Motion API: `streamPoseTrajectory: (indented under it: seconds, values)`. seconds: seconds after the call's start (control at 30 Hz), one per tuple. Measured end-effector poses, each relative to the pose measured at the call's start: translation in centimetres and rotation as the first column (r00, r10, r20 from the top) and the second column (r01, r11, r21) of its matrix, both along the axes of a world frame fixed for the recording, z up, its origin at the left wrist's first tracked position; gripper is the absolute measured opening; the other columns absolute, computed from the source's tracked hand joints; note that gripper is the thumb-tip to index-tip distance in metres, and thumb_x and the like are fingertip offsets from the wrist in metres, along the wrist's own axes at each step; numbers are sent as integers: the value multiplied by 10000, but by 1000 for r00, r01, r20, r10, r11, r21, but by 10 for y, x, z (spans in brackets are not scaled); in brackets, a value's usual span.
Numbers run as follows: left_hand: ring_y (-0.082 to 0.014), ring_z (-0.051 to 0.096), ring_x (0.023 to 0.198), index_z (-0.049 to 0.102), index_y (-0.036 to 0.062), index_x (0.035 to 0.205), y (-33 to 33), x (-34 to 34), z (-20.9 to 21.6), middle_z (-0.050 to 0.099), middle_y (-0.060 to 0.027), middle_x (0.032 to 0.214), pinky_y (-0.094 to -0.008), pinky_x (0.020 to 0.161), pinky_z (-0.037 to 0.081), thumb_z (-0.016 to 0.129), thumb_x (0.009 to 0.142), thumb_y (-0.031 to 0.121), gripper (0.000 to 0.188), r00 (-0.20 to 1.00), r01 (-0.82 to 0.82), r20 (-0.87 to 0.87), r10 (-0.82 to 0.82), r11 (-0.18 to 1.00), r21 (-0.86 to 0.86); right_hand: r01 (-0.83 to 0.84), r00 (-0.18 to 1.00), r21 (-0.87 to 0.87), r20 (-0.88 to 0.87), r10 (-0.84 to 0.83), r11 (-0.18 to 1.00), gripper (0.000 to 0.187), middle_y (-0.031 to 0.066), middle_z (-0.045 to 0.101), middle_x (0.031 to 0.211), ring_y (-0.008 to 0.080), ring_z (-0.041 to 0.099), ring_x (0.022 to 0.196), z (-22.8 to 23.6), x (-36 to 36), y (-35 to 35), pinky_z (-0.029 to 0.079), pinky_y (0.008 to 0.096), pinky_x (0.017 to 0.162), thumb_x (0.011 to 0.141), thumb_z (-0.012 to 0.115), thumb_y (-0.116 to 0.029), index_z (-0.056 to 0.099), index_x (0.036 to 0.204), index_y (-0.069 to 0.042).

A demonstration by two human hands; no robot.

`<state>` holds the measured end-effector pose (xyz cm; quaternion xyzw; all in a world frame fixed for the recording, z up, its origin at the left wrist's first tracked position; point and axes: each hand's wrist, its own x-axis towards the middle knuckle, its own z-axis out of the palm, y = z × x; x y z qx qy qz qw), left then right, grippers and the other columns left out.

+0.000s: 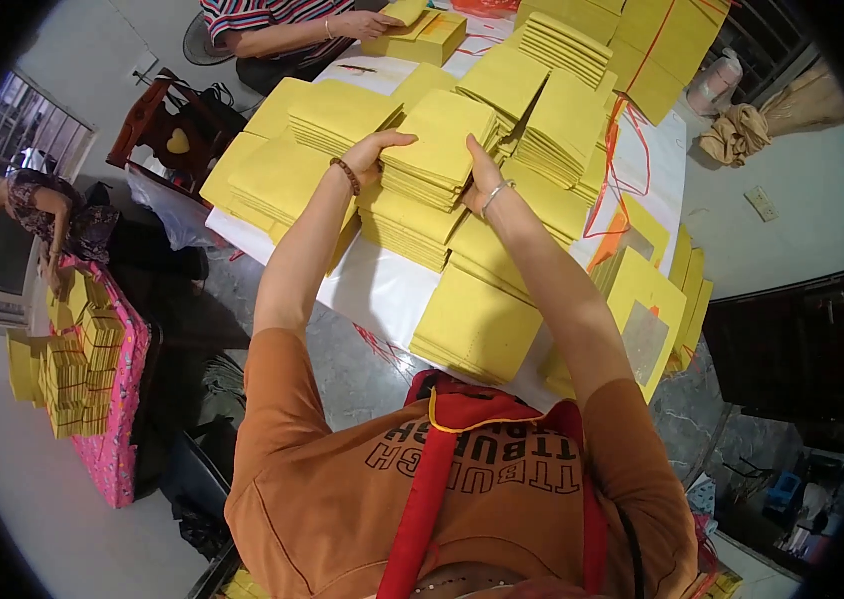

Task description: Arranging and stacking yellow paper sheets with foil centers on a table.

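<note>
Both hands work as one grip: left hand (370, 157) and right hand (485, 180) press opposite sides of a stack of yellow packets (437, 135), thumbs near its top edges, so grasping, not released. That stack sits between the hands, over a lower yellow stack (407, 235) just nearer the body; whether it touches it, can't tell. Progress is mixed: many packets already piled, no string visible around the held stack. Beside the grip, left pile (342, 112) and right pile (557, 145) look unbound too, as does the near pile (472, 324) toward the body. Right of the grip, loose red string (632, 150) trails over the white-covered tabletop (372, 309); beyond it, up and right, a large yellow block (667, 50) has red string across it, so tying looks done there only in part. Ahead-left of the grip, a co-worker's hand (367, 25) holds a yellow packet (407, 10) above a box-shaped yellow block (432, 42). Far left of the grip, another person is beside banded yellow bundles (72, 374) on a pink cover (107, 469). Containers: translucent plastic bag (167, 210) left of the grip, contents unclear; well right, a clear bag (717, 80) with something pinkish inside, beside a crumpled brown sack (737, 135), contents hidden.
</note>
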<state>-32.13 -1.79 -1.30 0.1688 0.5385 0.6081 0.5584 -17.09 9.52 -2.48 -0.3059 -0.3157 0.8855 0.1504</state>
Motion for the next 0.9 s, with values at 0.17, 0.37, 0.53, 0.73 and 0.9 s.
streamPoseTrajectory:
  seconds: [0.17,0.37,0.53,0.73,0.9]
  values:
    - [-192,539,1061,525,41,1191,9,-15,-5,578,-77,1152,-313,902,426,665,787,247,474,996,68,-57,-68,998,-5,83,997,-44,1,-83,996,511,113,500,1283,261,501,1150,-8,-10,0,415,405,965,944,398,-439,435,1280,-55]
    - [-226,502,1106,501,8,1217,27,-18,-16,545,-110,1200,-329,899,424,643,795,291,528,808,-26,-585,71,996,85,109,990,101,80,-117,989,575,179,440,1313,292,439,1202,-73,-35,28,416,433,946,937,402,-420,359,1323,5]
    - [-339,466,1136,549,208,1219,12,41,8,503,-143,1253,-443,962,366,610,782,288,449,-130,-72,-991,45,996,54,1,977,172,211,-38,985,665,181,425,1324,310,458,1176,-66,-19,27,400,420,952,899,438,-472,332,1338,16]
    - [-313,463,1126,586,200,1130,6,50,-7,495,-60,1227,-499,893,387,563,826,342,336,-364,-158,-922,-132,984,-79,-131,945,296,325,29,946,500,8,429,1327,175,379,1216,11,38,-11,324,461,951,896,487,-456,451,1290,-151]
    - [-331,445,1125,595,185,1067,11,54,11,511,-69,1155,-517,878,364,560,807,323,296,-380,-75,-923,-50,997,-23,-179,984,423,69,165,888,463,22,449,1314,164,444,1176,52,140,11,426,360,867,908,528,-322,437,1308,-107]
